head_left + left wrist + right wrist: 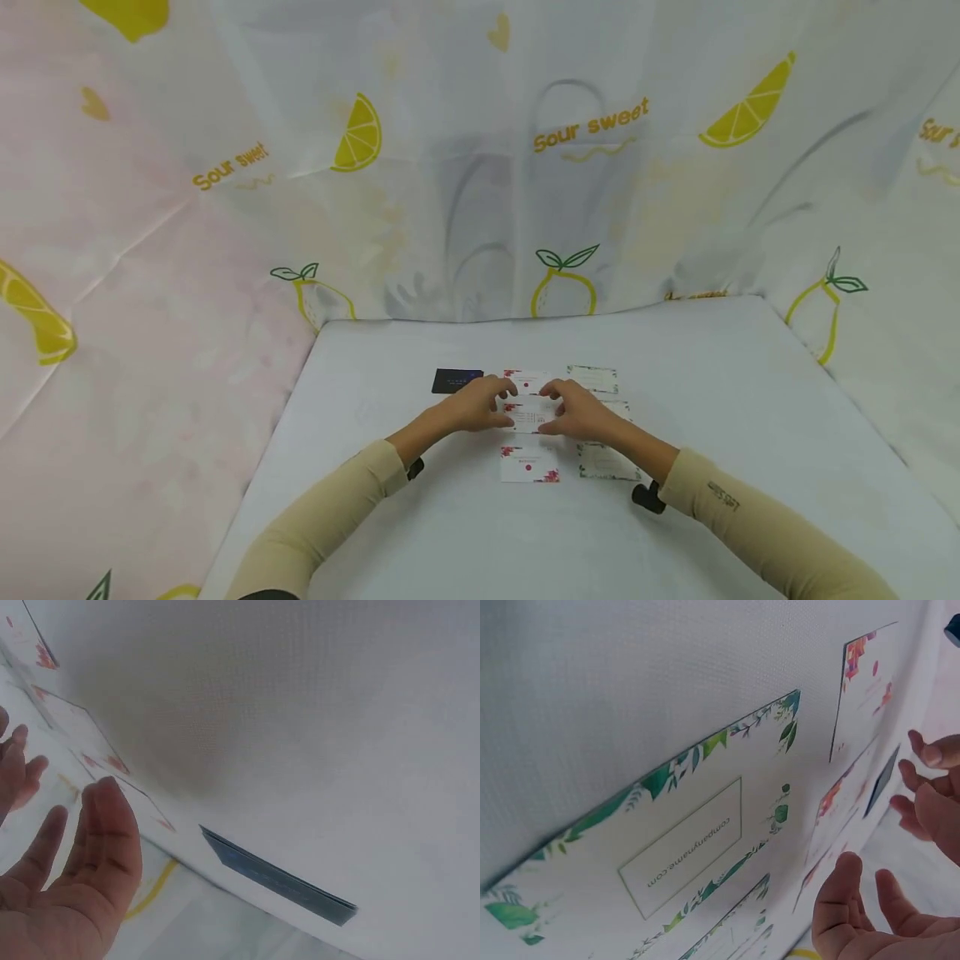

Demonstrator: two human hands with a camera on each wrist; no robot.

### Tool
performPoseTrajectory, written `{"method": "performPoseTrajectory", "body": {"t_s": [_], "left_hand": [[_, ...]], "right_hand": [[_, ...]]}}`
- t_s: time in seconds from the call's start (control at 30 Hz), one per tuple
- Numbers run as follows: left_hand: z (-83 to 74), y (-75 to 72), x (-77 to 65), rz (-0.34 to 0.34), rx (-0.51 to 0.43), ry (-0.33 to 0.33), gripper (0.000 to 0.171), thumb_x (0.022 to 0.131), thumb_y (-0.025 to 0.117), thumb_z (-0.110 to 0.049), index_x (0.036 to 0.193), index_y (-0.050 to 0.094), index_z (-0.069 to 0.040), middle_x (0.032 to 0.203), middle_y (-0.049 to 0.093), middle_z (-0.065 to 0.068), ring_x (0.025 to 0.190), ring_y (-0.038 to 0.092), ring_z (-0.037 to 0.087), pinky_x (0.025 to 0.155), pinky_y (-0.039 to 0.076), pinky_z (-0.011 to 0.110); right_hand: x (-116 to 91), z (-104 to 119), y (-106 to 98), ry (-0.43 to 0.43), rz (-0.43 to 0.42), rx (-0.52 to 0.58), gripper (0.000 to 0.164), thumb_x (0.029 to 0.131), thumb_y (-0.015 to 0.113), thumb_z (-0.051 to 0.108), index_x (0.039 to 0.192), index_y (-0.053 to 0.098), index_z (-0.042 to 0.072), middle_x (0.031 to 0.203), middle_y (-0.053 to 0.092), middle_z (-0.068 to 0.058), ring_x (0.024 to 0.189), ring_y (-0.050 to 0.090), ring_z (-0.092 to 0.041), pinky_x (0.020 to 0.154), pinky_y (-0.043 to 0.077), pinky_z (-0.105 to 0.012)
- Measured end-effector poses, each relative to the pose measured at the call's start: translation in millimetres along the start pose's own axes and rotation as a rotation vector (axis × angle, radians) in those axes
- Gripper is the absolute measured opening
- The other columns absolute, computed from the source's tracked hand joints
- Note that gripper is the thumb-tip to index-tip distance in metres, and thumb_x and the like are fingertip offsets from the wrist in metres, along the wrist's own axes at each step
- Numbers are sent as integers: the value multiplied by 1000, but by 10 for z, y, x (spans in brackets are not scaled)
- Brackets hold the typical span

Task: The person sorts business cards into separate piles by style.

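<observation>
Two hands face each other across the middle red card (525,419), which lies flat at the centre of a three-card column. The left hand (480,404) is at the card's nine o'clock, its fingers gently curved and its thumb spread wide from them. The right hand (581,412) is at three o'clock, likewise wide, its thumb apart from the bent fingers. Both thumbs overlap the card's outline from above; whether either touches it, I cannot tell.

Around that card, the upper red card (527,382) lies at twelve o'clock and the lower red card (529,465) at six, all three with red flowers at the corners. The dark stack (456,381) sits at ten o'clock, just beyond the left hand; its layered edge shows in the left wrist view. A second column has the upper green card (595,379) at two o'clock, the middle green card (621,409) at three, partly behind the right hand, and the lower green card (600,462) at four. In the right wrist view, the closest leaf-bordered card reads "companyname.com". Everything lies on a white table (420,542); lemon-print cloth (450,208) rises at twelve.
</observation>
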State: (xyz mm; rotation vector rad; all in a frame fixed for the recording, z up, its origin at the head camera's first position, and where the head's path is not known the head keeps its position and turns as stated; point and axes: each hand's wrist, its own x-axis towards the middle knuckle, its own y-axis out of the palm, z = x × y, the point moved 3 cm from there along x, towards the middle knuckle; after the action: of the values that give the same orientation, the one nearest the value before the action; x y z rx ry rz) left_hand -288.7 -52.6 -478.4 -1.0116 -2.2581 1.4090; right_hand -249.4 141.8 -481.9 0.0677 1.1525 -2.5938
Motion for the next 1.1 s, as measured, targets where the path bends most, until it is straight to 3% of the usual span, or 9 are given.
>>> {"method": "performPoseTrajectory", "body": {"t_s": [0.2, 0.37, 0.53, 0.77, 0.97, 1.1], "left_hand": [[50, 92, 37, 39, -55, -114, 46, 82, 82, -20, 121, 61, -9, 115, 63, 11, 87, 61, 17, 63, 54, 23], [39, 123, 19, 45, -38, -169, 44, 82, 82, -25, 119, 61, -12, 117, 59, 11, 91, 56, 18, 50, 51, 22], [55, 80, 53, 10, -13, -169, 43, 82, 82, -27, 115, 61, -11, 110, 60, 10, 88, 56, 18, 51, 52, 24], [62, 105, 120, 24, 72, -100, 43, 82, 82, -30, 117, 62, -16, 113, 62, 4, 94, 57, 15, 77, 49, 27], [85, 147, 138, 52, 64, -168, 47, 80, 84, -26, 120, 62, -16, 113, 59, 7, 94, 55, 15, 76, 49, 26], [74, 156, 132, 74, 78, -179, 49, 79, 84, -24, 122, 62, -15, 110, 59, 5, 92, 54, 15, 74, 49, 25]], "right_hand": [[84, -82, 22, 102, -2, 46, 52, 77, 85, 19, 122, 64, 5, 122, 63, -12, 100, 60, -24, 85, 52, -40], [134, -87, 60, 88, 14, 8, 48, 76, 86, 19, 117, 67, 3, 119, 65, -10, 101, 61, -24, 89, 51, -41], [183, -61, 54, 43, -10, -16, 44, 78, 83, 15, 117, 66, 4, 116, 65, -11, 94, 60, -21, 84, 52, -39], [244, -68, 93, 35, 13, -152, 47, 74, 86, 17, 114, 67, 3, 114, 65, -12, 105, 59, -25, 95, 48, -44], [283, -55, 153, -24, 6, -242, 51, 72, 88, 19, 115, 66, 4, 108, 61, -9, 99, 57, -22, 91, 49, -41], [259, -13, 165, -49, 13, -282, 52, 73, 88, 19, 117, 65, 4, 107, 60, -9, 99, 59, -22, 89, 50, -40]]}}
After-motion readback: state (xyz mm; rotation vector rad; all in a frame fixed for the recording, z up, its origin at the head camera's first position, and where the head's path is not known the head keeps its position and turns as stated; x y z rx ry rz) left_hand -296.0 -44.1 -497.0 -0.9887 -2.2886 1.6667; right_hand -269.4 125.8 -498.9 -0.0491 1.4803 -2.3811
